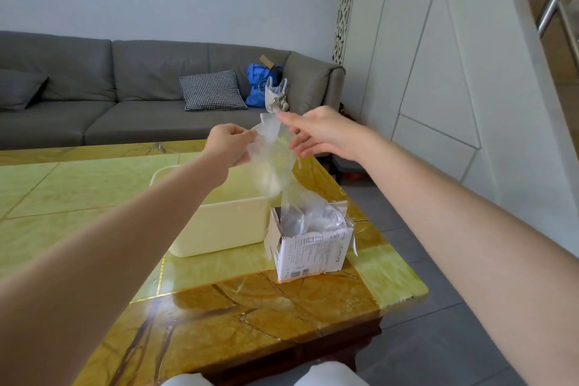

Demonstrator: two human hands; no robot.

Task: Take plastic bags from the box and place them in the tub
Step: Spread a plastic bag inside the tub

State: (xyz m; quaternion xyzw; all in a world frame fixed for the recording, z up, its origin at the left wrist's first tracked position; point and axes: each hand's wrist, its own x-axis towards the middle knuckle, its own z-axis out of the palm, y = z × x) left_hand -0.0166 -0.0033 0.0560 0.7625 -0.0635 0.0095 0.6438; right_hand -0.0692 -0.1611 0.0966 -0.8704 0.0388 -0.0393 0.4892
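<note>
Hands were raised above the table (219,307), stretching a clear plastic bag (275,160) between them. The left hand (230,144) gripped the bag's left edge, fingers curled around a bunch of film, while the right hand (316,131) pinched the top corner between thumb and forefinger, its other fingers loosely spread below. Held this high, the bag had room to come out of the box (308,244), yet its lower end trailed down into the box's torn-open top, so it had probably not pulled free of the remaining bags (310,216) packed inside; the film was too transparent to tell where one bag ended and the next began. The cream tub (219,229) stood just beside the box on its left, touching or nearly so, which kept the carry short: the bag already hung partly over the tub's far corner. Whether any bags lay in the tub could not be judged, since the left forearm hid much of its interior. A grey sofa (125,97) stood behind the table.
</note>
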